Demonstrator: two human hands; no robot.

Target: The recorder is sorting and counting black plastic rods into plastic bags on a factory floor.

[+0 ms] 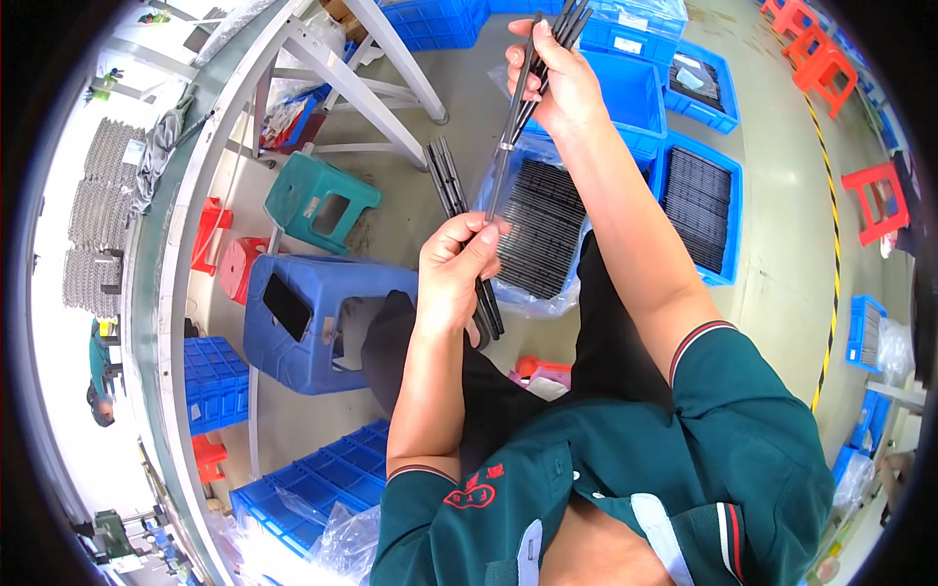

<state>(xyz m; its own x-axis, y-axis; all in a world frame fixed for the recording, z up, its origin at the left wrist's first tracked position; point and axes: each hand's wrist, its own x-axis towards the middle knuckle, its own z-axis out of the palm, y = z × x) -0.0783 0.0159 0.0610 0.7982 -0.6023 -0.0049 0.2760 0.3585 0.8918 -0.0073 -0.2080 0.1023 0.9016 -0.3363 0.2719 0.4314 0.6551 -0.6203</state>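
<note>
"A dark green, short-sleeved fabric shirt [625,488] fills my remote feed's foreground. Beyond it, the left hand [456,266] pinches the lower end of a silver-banded, slim black rod [498,181], with a bundle of straight black rods [447,181] in the same grip."

"And the right hand [567,83]?"

"Closed on more slim black rods [570,27]; how firmly, I can't tell. The banded rod slants between both hands, above rows of black rods [540,230]. My judgement: pinch lightly, hold it straight, keep both bundles apart."
</note>
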